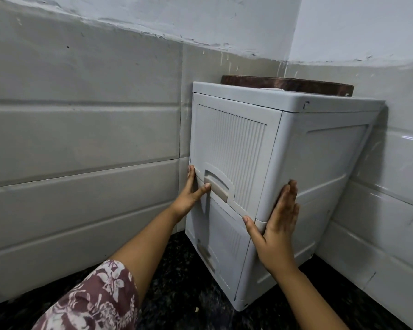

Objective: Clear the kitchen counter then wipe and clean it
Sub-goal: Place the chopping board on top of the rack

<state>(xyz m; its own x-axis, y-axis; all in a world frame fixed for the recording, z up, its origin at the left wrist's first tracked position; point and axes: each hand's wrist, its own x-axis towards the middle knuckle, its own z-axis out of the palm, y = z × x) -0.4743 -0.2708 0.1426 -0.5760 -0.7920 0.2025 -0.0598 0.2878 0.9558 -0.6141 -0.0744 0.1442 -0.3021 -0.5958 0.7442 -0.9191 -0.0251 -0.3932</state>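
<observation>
The cabinet (260, 177) is standing upright in the counter (177, 294) corner; the left hand (192, 194) and right hand (275, 225) (both open, palms flat) are clasping its opposite sides.

Grey wall tiles (81, 129) seen at left & right, meeting in corner, blue-white painted wall (224, 22) above w/ rough lower edge, floral maroon sleeve (93, 303) shown at bottom left.
</observation>
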